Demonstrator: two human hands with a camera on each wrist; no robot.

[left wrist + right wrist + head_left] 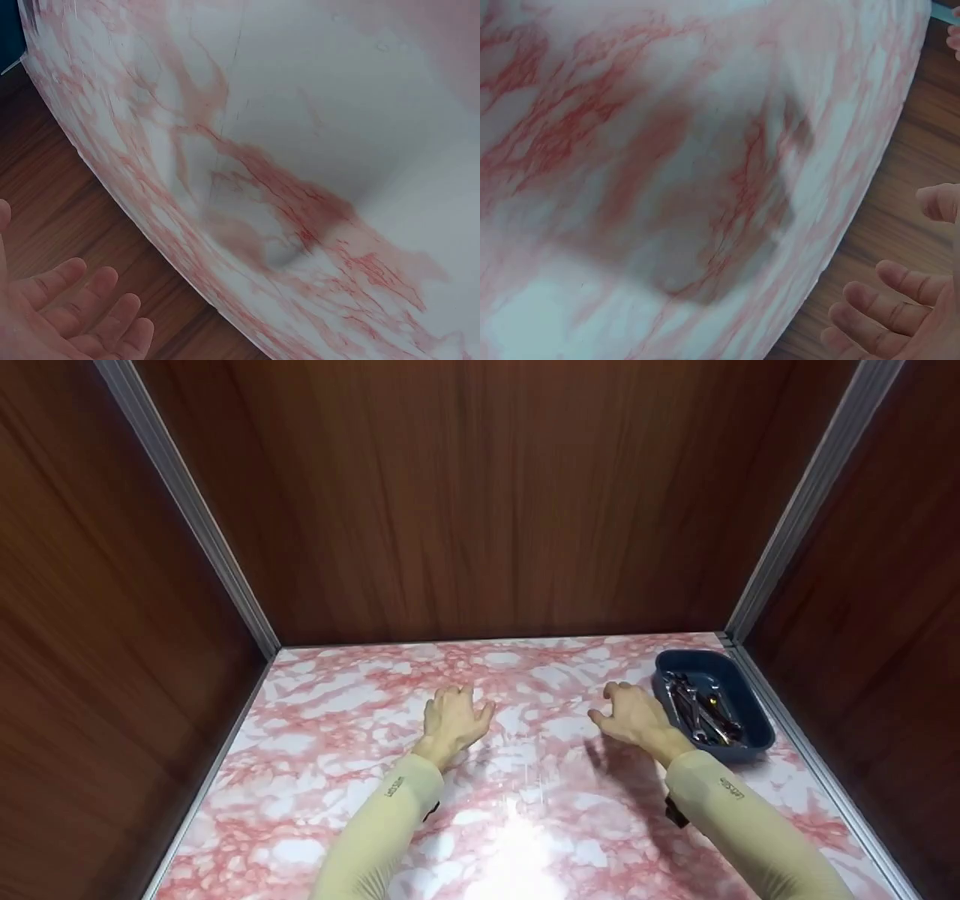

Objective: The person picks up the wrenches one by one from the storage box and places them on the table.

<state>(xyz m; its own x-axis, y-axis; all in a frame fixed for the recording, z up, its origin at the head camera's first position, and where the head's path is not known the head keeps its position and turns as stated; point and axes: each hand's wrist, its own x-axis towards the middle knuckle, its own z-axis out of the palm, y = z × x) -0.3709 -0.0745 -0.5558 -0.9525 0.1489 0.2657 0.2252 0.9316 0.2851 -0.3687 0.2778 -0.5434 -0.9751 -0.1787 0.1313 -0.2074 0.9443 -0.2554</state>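
Note:
Above the pink-and-white marbled tabletop (360, 735), my left hand (453, 721) hovers with loosely bent fingers and holds nothing. In the left wrist view its fingers (79, 304) are spread a little. My right hand (637, 716) is likewise bare, just left of a dark blue bin (761, 727); its fingers (900, 311) appear relaxed in the right wrist view. Inside the bin lies a jumble of metal wrenches (697, 712) and darker tools, too small to tell apart. A shadow falls on the tabletop under each hand.
Brown wood-grain panels (480, 510) enclose the table at the back and both sides. Grey metal posts (187, 510) rise at the rear corners, and metal rails (817, 787) run along the side edges. A bright glare lies on the tabletop near the front.

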